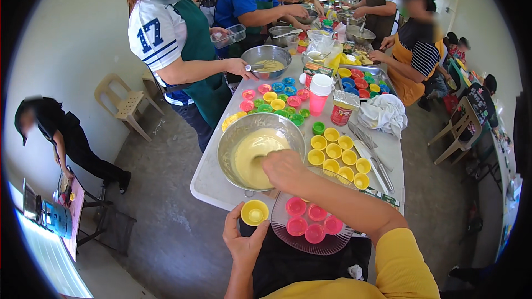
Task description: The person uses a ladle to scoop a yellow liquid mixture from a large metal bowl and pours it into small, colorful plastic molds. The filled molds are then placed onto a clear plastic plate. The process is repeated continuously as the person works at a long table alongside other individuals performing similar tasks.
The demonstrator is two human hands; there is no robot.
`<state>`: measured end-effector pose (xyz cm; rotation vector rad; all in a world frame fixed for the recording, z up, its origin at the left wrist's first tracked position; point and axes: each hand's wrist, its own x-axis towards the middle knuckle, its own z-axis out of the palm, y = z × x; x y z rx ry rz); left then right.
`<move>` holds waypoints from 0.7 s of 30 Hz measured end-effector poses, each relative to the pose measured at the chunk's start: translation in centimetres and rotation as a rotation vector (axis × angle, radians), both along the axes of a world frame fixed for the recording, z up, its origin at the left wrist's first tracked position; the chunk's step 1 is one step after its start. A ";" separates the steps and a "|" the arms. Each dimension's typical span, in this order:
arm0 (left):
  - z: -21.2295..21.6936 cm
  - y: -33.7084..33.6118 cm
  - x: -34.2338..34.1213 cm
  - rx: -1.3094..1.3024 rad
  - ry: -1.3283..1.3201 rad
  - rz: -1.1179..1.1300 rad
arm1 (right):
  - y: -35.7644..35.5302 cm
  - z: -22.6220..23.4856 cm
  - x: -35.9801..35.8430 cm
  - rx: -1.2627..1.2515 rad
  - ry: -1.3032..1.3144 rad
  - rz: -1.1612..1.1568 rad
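Two hands work beside the big steel mixing bowl of pale yellow batter. Nearest the wearer, just in front of the bowl's near rim, the left hand pinches a small yellow cup mould between thumb and fingers; the cup already shows batter inside. To the right of it, also on the near side of the bowl, a clear glass plate carries four pink moulds. The right hand reaches over the bowl's right rim, closed around something dipped in the batter; what it grips is hidden, probably a spoon. Right of the bowl stands a cluster of empty yellow moulds, and beyond the bowl more coloured moulds and a pink tumbler. Batter could drip onto the table between bowl and cup, and the lightly held cup could tip if overfilled.
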<state>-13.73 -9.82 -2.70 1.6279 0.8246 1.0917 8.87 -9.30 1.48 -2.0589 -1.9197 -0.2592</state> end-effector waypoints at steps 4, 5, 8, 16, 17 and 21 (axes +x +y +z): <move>0.1 0.0 -0.5 0.033 0.034 0.009 | -0.3 1.1 0.6 -0.030 -0.028 -0.037; 0.0 0.0 -0.7 0.020 0.034 0.024 | -0.8 2.1 0.2 -0.061 -0.023 -0.017; -0.6 0.0 -0.5 -0.021 0.022 -0.001 | -1.4 2.4 -1.3 -0.049 0.045 0.083; 0.3 -0.1 -0.6 0.060 0.052 -0.002 | -1.3 2.8 -0.3 -0.079 -0.004 0.026; 0.1 -0.1 -0.8 0.040 0.050 0.009 | -1.6 3.4 -0.6 -0.112 0.007 0.060; 0.4 -0.3 0.3 0.042 0.034 -0.037 | 0.0 -0.1 -0.3 0.025 0.018 0.057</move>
